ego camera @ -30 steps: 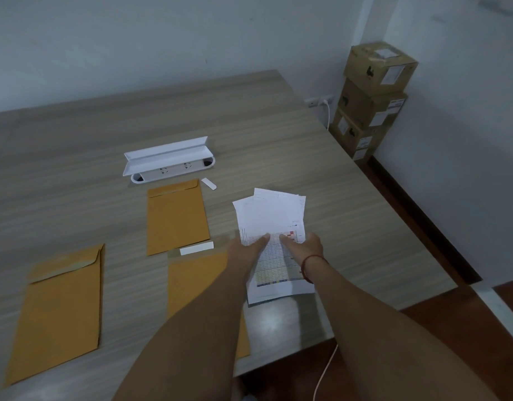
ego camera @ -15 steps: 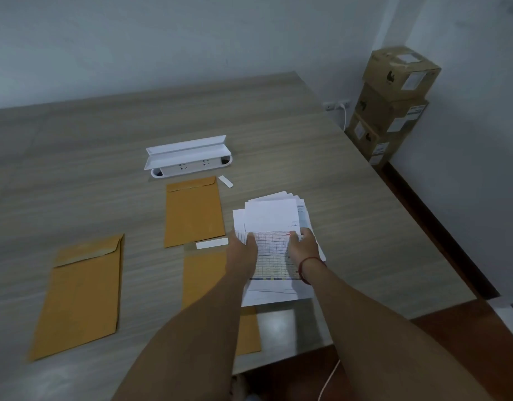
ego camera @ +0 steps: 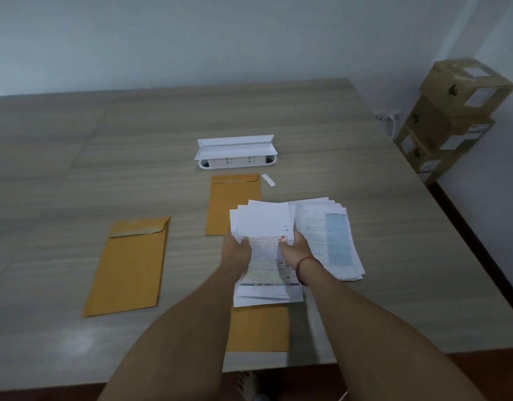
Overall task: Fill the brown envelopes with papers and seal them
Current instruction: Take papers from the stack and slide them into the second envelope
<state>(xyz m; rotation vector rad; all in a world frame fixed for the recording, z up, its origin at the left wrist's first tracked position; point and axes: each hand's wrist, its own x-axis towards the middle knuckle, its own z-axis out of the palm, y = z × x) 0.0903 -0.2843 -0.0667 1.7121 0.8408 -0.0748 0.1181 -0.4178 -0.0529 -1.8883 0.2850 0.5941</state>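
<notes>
Wood-grain table (ego camera: 350, 146), pale wall behind. Sheaf of papers (ego camera: 264, 221) sits near the front edge, right of centre, over the near envelope (ego camera: 258, 328); resting or lifted, cannot tell. Left hand (ego camera: 237, 251) grips its left edge and right hand (ego camera: 295, 250) its right edge, thumbs on top, fingers hidden underneath. Sheets are fanned, top edges uneven.

Likely light, floppy, sheets slippery on each other; will sag and splay. Best held at both long edges mid-length, squared up, then fed short edge first.

Loose stack (ego camera: 333, 241) lies just beside, on the right. Far envelope (ego camera: 232, 201) is beyond, left envelope (ego camera: 130, 264) well apart, flap folded down, seal unclear. Further out: white socket box (ego camera: 236, 157), small white strip (ego camera: 268, 180), cardboard boxes (ego camera: 457, 111) in the corner.
</notes>
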